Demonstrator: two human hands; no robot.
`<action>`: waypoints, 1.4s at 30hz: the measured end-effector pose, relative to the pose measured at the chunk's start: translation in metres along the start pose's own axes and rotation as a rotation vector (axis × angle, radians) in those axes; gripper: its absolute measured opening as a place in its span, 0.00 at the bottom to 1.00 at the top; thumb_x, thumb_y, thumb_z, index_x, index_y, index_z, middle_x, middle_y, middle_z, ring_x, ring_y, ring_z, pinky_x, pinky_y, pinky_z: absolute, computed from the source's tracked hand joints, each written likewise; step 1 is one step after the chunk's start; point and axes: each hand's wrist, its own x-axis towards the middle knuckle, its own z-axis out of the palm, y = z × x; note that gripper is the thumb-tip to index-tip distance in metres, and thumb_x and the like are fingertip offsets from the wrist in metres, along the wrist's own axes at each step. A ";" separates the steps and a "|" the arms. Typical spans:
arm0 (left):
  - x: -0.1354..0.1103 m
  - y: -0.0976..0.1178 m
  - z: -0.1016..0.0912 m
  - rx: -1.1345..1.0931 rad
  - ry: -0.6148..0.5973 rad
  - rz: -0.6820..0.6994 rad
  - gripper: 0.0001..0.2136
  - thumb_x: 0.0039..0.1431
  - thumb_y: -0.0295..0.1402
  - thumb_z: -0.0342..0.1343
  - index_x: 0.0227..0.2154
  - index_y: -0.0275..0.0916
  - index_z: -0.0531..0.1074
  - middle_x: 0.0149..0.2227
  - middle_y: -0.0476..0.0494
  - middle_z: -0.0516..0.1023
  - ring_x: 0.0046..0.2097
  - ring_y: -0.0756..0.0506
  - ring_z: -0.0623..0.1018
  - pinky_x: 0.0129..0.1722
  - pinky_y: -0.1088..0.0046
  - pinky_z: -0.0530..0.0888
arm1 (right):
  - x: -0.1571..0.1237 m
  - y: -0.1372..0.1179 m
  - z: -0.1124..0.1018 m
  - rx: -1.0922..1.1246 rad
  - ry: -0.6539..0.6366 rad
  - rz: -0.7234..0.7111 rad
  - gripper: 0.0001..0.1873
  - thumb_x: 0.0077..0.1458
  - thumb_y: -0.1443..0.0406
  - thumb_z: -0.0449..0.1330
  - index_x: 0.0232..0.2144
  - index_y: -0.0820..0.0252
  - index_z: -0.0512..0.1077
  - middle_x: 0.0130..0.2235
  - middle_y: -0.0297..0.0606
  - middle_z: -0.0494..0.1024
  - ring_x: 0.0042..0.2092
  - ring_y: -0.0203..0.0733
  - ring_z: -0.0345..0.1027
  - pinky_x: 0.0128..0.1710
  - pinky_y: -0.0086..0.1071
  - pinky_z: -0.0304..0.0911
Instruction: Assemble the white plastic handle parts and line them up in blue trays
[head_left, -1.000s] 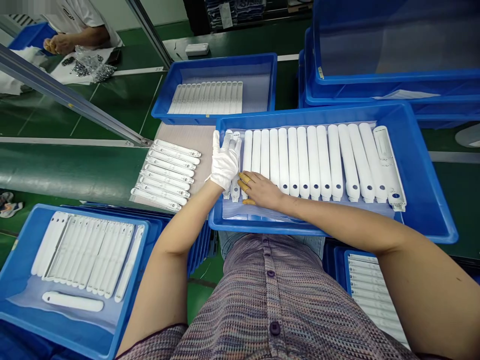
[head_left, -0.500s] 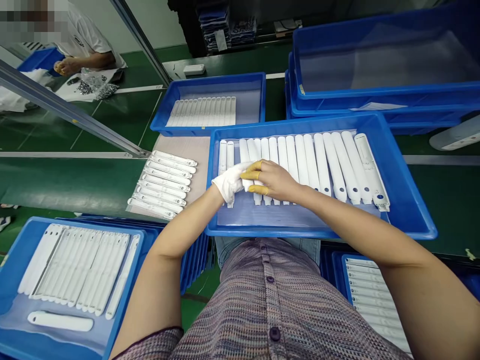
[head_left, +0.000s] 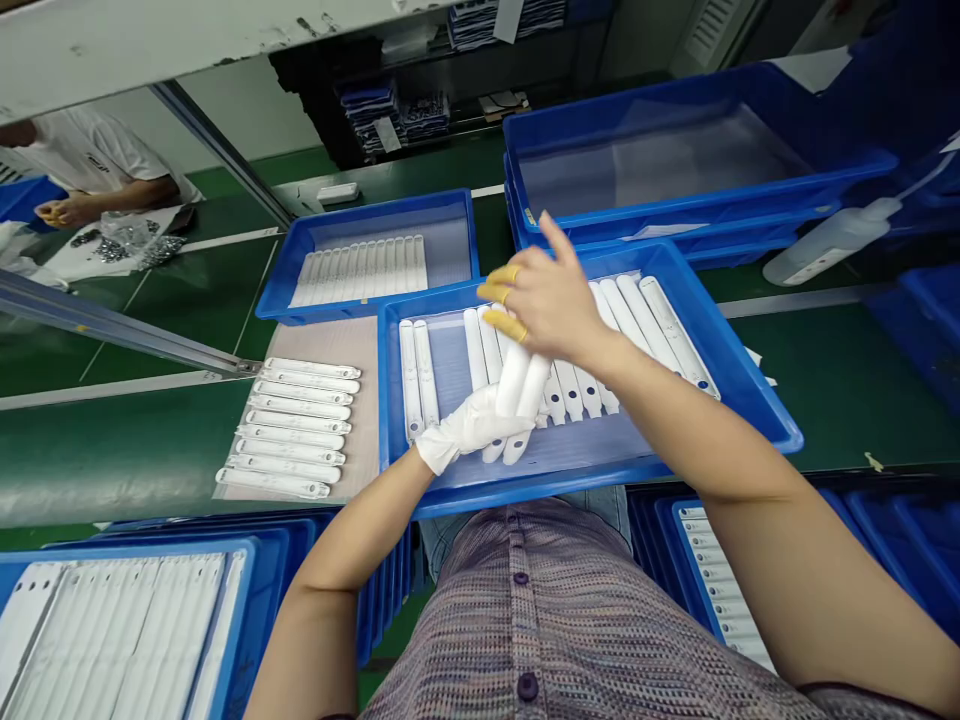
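My left hand [head_left: 480, 420], in a white glove, is closed around the lower part of two long white plastic strips [head_left: 523, 378]. They are raised at a slant over the blue tray [head_left: 450, 490] in front of me. My right hand [head_left: 544, 300], with yellow finger cots on several fingers, is over the strips' upper ends, fingers spread. Whether a fingertip touches them I cannot tell. Under and beside my hands, a row of similar white strips [head_left: 645, 310] lies in the tray. Two more strips [head_left: 418, 375] lie apart at its left end.
Several white strips [head_left: 289, 430] lie on a beige sheet left of the tray. A smaller blue tray [head_left: 450, 215] of strips stands behind. Stacked blue trays [head_left: 637, 215] and a bottle [head_left: 829, 240] are at right. Across a metal post [head_left: 217, 130], a person [head_left: 112, 160] works.
My hands have separated: the left now holds two strips raised, and the right has lifted with fingers spread. The view has shifted, so the trays appear further left.
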 end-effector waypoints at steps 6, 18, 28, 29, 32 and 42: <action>-0.003 0.001 -0.005 0.026 -0.018 -0.003 0.23 0.57 0.43 0.67 0.50 0.33 0.80 0.31 0.39 0.84 0.19 0.52 0.69 0.16 0.75 0.60 | -0.013 0.020 0.015 0.399 0.304 0.242 0.38 0.71 0.40 0.37 0.70 0.51 0.60 0.63 0.43 0.72 0.68 0.56 0.63 0.68 0.59 0.58; 0.000 0.000 -0.017 -0.179 0.343 0.334 0.29 0.57 0.43 0.68 0.60 0.39 0.71 0.48 0.37 0.83 0.45 0.40 0.83 0.42 0.67 0.80 | -0.067 -0.009 0.082 1.120 0.174 0.515 0.34 0.65 0.43 0.55 0.65 0.50 0.63 0.57 0.44 0.77 0.58 0.49 0.71 0.60 0.48 0.70; -0.001 0.001 -0.009 -0.642 0.370 0.298 0.17 0.67 0.44 0.61 0.53 0.42 0.75 0.32 0.50 0.76 0.29 0.52 0.74 0.32 0.76 0.76 | -0.068 -0.020 0.075 1.481 -0.015 0.659 0.28 0.68 0.57 0.51 0.67 0.52 0.61 0.38 0.36 0.72 0.39 0.40 0.71 0.56 0.47 0.75; 0.000 0.001 -0.007 -0.662 0.361 0.297 0.16 0.66 0.41 0.62 0.53 0.43 0.75 0.33 0.50 0.76 0.32 0.52 0.76 0.35 0.77 0.77 | -0.068 -0.021 0.076 1.524 -0.015 0.680 0.27 0.67 0.59 0.51 0.67 0.53 0.62 0.37 0.35 0.72 0.38 0.40 0.71 0.56 0.47 0.75; 0.002 0.001 -0.006 -0.682 0.337 0.292 0.16 0.66 0.36 0.63 0.55 0.45 0.73 0.36 0.50 0.77 0.35 0.52 0.78 0.37 0.78 0.78 | -0.067 -0.021 0.077 1.574 -0.008 0.728 0.26 0.66 0.60 0.52 0.64 0.53 0.64 0.36 0.34 0.72 0.37 0.40 0.72 0.54 0.48 0.76; 0.000 0.006 -0.014 -0.647 0.296 0.119 0.20 0.73 0.47 0.50 0.60 0.43 0.73 0.38 0.42 0.77 0.36 0.47 0.79 0.43 0.64 0.81 | -0.071 -0.014 0.090 1.510 0.049 0.620 0.18 0.64 0.53 0.59 0.54 0.47 0.65 0.54 0.39 0.78 0.46 0.43 0.76 0.48 0.46 0.80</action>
